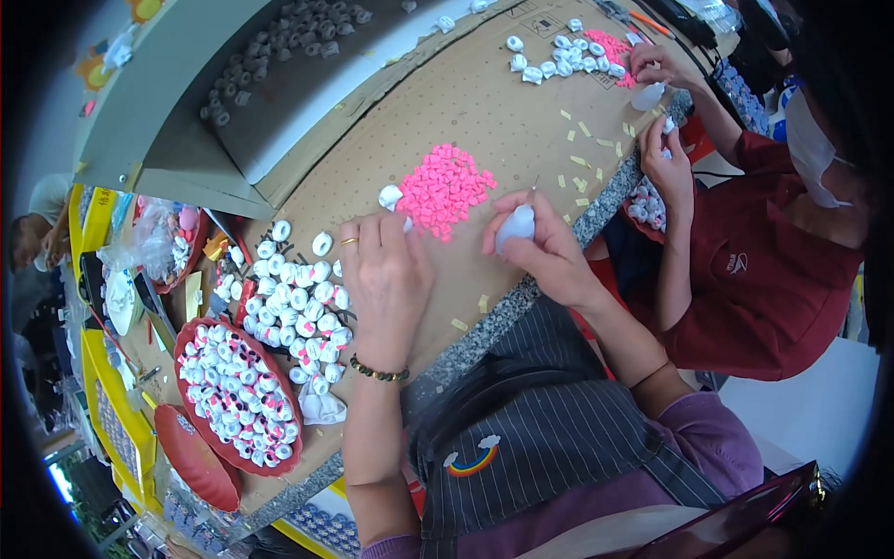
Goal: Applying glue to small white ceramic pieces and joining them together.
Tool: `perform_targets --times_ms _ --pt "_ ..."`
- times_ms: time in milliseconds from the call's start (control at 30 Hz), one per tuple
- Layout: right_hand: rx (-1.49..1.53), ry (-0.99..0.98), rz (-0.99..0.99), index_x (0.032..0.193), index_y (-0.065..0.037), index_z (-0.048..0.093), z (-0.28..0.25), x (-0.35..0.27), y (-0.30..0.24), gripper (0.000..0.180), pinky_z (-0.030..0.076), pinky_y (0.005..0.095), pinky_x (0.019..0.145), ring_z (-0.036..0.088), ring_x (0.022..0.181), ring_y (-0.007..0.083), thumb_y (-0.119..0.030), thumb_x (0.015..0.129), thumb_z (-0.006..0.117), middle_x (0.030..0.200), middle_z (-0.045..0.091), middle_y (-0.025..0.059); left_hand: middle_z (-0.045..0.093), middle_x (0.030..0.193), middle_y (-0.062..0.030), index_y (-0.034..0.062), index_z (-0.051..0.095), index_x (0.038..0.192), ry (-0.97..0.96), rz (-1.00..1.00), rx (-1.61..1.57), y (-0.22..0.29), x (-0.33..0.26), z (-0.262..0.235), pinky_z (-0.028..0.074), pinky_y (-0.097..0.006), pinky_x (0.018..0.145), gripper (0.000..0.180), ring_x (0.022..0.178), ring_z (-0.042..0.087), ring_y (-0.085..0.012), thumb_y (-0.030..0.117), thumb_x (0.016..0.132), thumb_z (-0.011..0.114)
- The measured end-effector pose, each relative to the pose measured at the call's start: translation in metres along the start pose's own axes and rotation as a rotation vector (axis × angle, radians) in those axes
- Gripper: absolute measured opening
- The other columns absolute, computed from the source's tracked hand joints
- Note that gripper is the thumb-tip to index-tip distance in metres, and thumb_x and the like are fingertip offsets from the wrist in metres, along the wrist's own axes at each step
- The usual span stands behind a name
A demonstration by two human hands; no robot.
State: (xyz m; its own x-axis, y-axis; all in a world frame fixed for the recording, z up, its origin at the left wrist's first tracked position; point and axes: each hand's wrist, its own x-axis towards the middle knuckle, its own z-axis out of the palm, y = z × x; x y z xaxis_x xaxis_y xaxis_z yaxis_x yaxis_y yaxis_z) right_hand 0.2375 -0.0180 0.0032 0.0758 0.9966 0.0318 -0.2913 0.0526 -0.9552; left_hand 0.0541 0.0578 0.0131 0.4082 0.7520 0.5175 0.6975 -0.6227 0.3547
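Observation:
My right hand (545, 247) is closed round a small translucent white squeeze bottle (517, 226) with a thin needle tip. Under the bent fingers of my left hand (386, 270), a small white piece (408, 224) peeks out, mostly hidden by them. One round white piece (390, 197) lies just beyond those fingertips. A heap of small bright pink pieces (445, 191) spreads over the brown board between my two hands. To the left of my left hand is a pile of white ring-like pieces (293, 303), some with pink bits on them.
A red oval tray (296, 456) full of white, pink and dark pieces stands at left, by another red tray (191, 456). A grey shelf (186, 177) rises behind. On the right, a co-worker in a dark red shirt (782, 289) handles a similar bottle (648, 96).

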Motion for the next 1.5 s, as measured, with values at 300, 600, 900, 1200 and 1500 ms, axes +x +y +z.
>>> perform_targets --times_ms 300,600,900,1200,1500 --pt "-0.267 0.014 -0.106 0.096 0.002 0.065 -0.013 -0.027 -0.029 0.022 0.041 0.0235 0.072 0.054 0.077 0.0108 -0.008 0.079 0.074 0.081 0.062 0.0047 0.056 0.107 -0.0069 -0.0043 0.063 0.102 -0.063 -0.655 -1.261 0.042 -0.045 -0.016 0.053 -0.026 0.085 0.022 0.102 0.059 -0.0136 -0.013 0.082 0.063" --pt "-0.725 0.023 -0.593 0.09 0.001 0.068 -0.004 -0.031 -0.037 0.036 0.035 0.0295 0.065 0.048 0.062 0.0174 -0.016 0.064 0.086 0.067 0.057 0.0056 0.057 0.116 -0.0146 -0.0086 0.061 0.104 0.076 -0.704 -1.249 0.049 -0.071 -0.006 0.054 -0.027 0.087 0.025 0.099 0.062 -0.018 -0.017 0.08 0.063" --pt "-0.753 -0.008 -0.646 0.088 0.003 0.067 0.003 -0.035 -0.036 0.037 0.034 0.0334 0.066 0.047 0.06 0.0193 -0.019 0.065 0.085 0.065 0.057 0.0078 0.061 0.108 -0.0112 -0.0061 0.056 0.11 0.05 -0.706 -1.317 0.048 -0.075 -0.006 0.053 -0.025 0.081 0.031 0.096 0.063 -0.0151 -0.014 0.081 0.064" --pt "-0.784 -0.013 -0.645 0.087 0.003 0.068 0.01 -0.036 -0.032 0.037 0.034 0.0335 0.065 0.045 0.058 0.019 -0.017 0.062 0.087 0.062 0.053 0.0066 0.061 0.107 -0.0146 -0.0081 0.053 0.117 0.081 -0.717 -1.274 0.05 -0.073 -0.005 0.054 -0.028 0.084 0.042 0.094 0.063 -0.0167 -0.016 0.078 0.066" --pt "-0.783 -0.022 -0.65 0.086 0.003 0.067 0.01 -0.035 -0.031 0.038 0.034 0.0335 0.064 0.045 0.058 0.0189 -0.017 0.062 0.087 0.062 0.051 0.0064 0.061 0.106 -0.0139 -0.0081 0.053 0.117 0.054 -0.719 -1.248 0.05 -0.073 -0.005 0.054 -0.027 0.083 0.041 0.094 0.063 -0.0167 -0.015 0.079 0.066"
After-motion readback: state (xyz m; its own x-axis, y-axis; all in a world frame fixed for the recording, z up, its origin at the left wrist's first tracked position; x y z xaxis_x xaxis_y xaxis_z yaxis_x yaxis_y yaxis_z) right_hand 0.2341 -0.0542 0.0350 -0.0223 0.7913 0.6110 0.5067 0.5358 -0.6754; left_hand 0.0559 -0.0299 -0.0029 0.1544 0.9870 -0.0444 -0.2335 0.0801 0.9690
